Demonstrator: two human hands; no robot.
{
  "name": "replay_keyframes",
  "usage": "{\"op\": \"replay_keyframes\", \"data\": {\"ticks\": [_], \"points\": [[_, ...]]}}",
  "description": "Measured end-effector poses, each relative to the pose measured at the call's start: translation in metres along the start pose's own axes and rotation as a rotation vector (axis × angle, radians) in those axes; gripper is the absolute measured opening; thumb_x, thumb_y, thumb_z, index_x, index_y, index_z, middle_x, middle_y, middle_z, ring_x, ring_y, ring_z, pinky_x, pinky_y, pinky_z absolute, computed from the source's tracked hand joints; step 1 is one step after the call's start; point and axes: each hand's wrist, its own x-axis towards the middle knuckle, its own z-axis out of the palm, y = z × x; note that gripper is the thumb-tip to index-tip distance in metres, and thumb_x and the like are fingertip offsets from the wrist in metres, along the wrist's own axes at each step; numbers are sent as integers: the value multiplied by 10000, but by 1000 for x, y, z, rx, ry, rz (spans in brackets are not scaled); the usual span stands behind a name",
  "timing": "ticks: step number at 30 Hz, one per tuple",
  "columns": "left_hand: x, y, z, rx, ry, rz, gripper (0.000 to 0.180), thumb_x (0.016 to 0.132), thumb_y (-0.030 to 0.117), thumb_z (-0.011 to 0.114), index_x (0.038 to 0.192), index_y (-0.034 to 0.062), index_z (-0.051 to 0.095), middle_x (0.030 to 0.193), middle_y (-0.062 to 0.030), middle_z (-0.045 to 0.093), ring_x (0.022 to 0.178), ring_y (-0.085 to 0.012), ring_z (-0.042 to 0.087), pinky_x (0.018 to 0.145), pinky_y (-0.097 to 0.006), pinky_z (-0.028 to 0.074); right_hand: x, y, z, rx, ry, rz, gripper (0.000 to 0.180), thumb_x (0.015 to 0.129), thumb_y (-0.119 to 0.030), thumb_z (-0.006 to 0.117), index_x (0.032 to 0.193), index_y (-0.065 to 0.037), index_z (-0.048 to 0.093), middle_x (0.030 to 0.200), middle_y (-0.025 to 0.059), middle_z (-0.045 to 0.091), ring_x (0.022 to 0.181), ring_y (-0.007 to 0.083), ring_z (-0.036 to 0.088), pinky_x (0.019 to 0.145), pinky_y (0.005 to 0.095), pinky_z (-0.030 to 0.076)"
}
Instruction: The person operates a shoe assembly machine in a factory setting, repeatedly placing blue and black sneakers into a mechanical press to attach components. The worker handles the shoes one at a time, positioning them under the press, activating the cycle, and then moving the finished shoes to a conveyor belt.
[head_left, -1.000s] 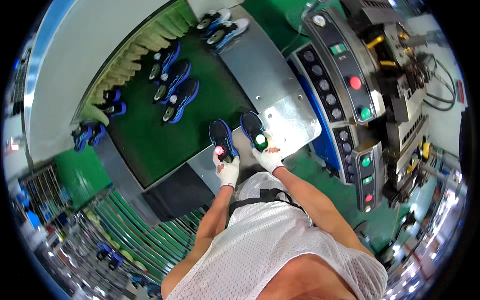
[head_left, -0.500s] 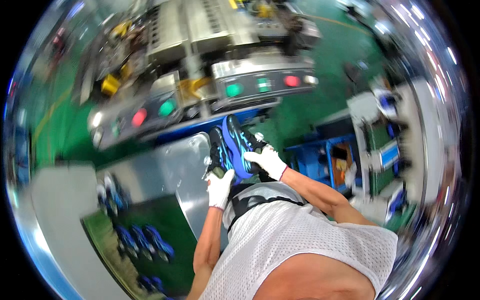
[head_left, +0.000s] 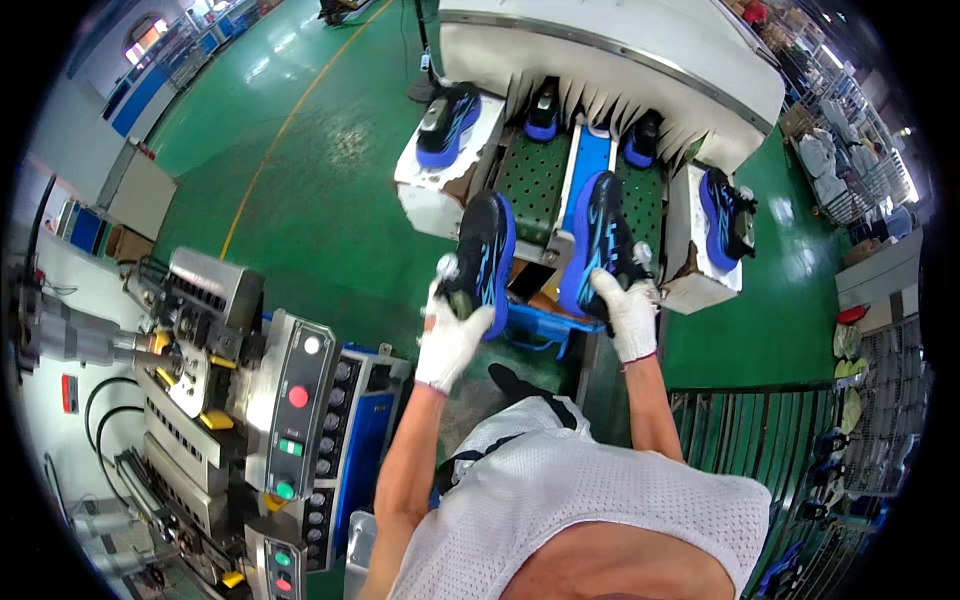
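Note:
A black sneaker with a blue sole [head_left: 488, 245] is in my left hand [head_left: 450, 338], whose white-gloved fingers are closed round its heel end. In the same way my right hand [head_left: 630, 312] grips the heel end of a matching sneaker [head_left: 602, 235]. Both toes point away from me, and the two shoes are apart. They hang in front of a conveyor with a perforated green belt [head_left: 530, 185]. On that belt, by the strip curtain of a large white machine [head_left: 600, 50], stand two more sneakers, a left one [head_left: 542, 108] and a right one [head_left: 643, 140].
White blocks flank the conveyor; one sneaker [head_left: 450, 122] rests on the left block [head_left: 420, 190], another [head_left: 722, 215] on the right block [head_left: 690, 275]. Close on my left stands a machine with a button panel [head_left: 300, 400]. A slatted green rack [head_left: 745, 430] lies to my right.
My view has turned from the button-panel machine to the conveyor. The two sneakers, held close together before, are now apart, one in each hand.

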Motion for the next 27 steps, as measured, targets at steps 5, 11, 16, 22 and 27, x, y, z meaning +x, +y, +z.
{"op": "replay_keyframes", "data": {"ticks": [5, 11, 16, 22, 27], "points": [[151, 44, 85, 272, 22, 205, 773, 804, 287, 708, 1438, -37, 407, 1370, -285, 540, 1297, -418, 516, 1090, -443, 409, 97, -36, -36, -461, 274, -126, 869, 815, -427, 750, 1478, -7, 376, 1329, 296, 587, 1262, 423, 562, 1084, 460, 414], [227, 41, 126, 223, -133, 408, 514, 880, 274, 655, 1283, -24, 542, 1205, -245, 615, 1131, -390, 588, 1007, -470, 456, 194, -35, -42, -857, 120, -4, 664, 857, -404, 709, 1340, 20, 543, 1306, 280, 603, 1200, 432, 586, 1027, 473, 455], [125, -22, 73, 247, 68, 457, 371, 946, 289, 609, 1216, 35, 615, 1128, -208, 654, 1012, -354, 642, 925, -458, 506, 86, -94, 54, -30, 382, -794, 431, 982, -111, 626, 1375, 35, 527, 1358, 195, 604, 1220, 270, 609, 1058, 389, 462], [-131, -278, -2, 350, 58, -541, 414, 891, 381, 561, 1064, 30, 698, 1125, -240, 690, 1060, -398, 670, 904, -508, 523, -11, -20, 235, -89, -1246, -245, 496, 947, -183, 706, 1372, 15, 543, 1297, 135, 627, 1139, 207, 614, 954, 307, 504], [-445, -348, -39, 230, 917, -1264, 576, 917, 428, 509, 1119, -100, 623, 1134, -301, 673, 1057, -410, 676, 944, -501, 521, -127, 31, 302, -583, -1740, -545, 506, 969, -99, 639, 1412, 69, 462, 1384, 263, 568, 1302, 324, 565, 1071, 386, 473]]}}
